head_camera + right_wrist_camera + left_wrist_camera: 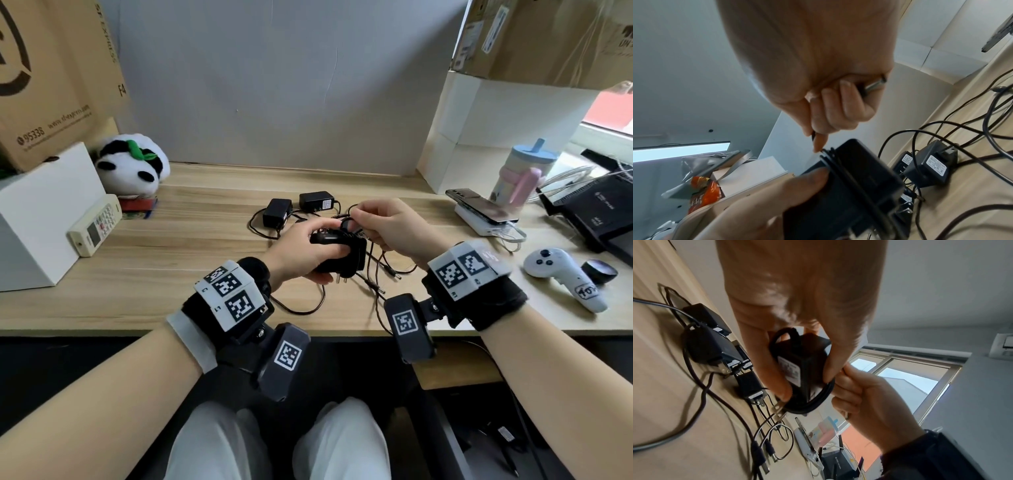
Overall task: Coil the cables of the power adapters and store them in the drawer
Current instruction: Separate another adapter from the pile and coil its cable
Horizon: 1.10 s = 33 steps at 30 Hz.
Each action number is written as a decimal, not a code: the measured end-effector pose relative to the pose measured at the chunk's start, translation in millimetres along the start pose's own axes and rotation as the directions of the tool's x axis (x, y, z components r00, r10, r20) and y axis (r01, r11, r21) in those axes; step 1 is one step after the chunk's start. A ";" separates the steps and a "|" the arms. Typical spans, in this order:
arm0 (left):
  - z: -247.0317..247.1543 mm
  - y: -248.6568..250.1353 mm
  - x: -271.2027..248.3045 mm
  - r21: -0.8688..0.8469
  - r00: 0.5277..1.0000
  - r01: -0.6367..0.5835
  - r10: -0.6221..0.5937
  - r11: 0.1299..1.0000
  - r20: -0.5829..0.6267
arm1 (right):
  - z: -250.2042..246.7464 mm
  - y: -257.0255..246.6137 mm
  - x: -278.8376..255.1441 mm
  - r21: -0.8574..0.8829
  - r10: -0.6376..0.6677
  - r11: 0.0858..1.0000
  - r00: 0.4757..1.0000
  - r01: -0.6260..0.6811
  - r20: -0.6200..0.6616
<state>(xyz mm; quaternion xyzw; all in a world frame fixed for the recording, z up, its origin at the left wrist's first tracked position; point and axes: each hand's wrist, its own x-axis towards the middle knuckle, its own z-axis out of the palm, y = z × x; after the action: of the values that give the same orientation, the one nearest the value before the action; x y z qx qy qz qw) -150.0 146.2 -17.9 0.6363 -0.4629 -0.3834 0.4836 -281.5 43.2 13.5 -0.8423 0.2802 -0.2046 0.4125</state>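
Two hands work over the wooden desk (171, 274). On the far side lie two black adapters (277, 212) with loose wires. Near the middle, the left hand (305, 253) grips another black adapter (803, 368), its cable (818, 399) looped around it. Just right, the right hand (387, 226) pinches that cable's end.

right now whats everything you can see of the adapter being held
The held adapter is a black, plastic-looking block with a white printed label on one side and metal plug prongs at one end. Its thin black cable is wound around the body in several turns. The left hand grips it above the wooden desk, while the right hand pinches the cable's free end beside it.
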 end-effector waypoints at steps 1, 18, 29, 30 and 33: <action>2.4 -0.6 -0.9 -0.027 1.000 0.013 -0.013 1.000 0.016 | 2.1 -1.3 -2.7 0.013 -0.023 1.000 1.000 0.023 -0.002; 8.0 -19.0 -4.5 -0.759 0.990 0.136 -0.061 0.636 0.127 | 41.4 15.3 -25.0 0.623 0.146 0.782 0.977 -0.019 -0.154; 10.8 -27.3 -3.8 -0.749 0.980 0.157 -0.197 0.644 0.036 | 51.9 24.2 -26.5 0.801 0.186 0.599 0.975 -0.016 -0.119; 12.2 -28.1 -2.4 -0.744 0.975 0.163 -0.219 0.648 0.023 | 52.7 26.3 -26.5 0.783 0.187 0.622 0.971 0.000 -0.149; 16.9 -29.7 0.6 -0.738 0.957 0.190 -0.289 0.648 -0.008 | 53.6 26.4 -26.8 0.796 0.180 0.604 0.969 0.025 -0.167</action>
<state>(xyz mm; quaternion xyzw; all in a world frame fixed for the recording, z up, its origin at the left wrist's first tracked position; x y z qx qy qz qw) -159.1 144.3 -50.8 0.4686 -0.1523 -0.5558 0.6696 -279.0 78.1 -41.8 -0.5294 0.2429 -0.3855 0.7157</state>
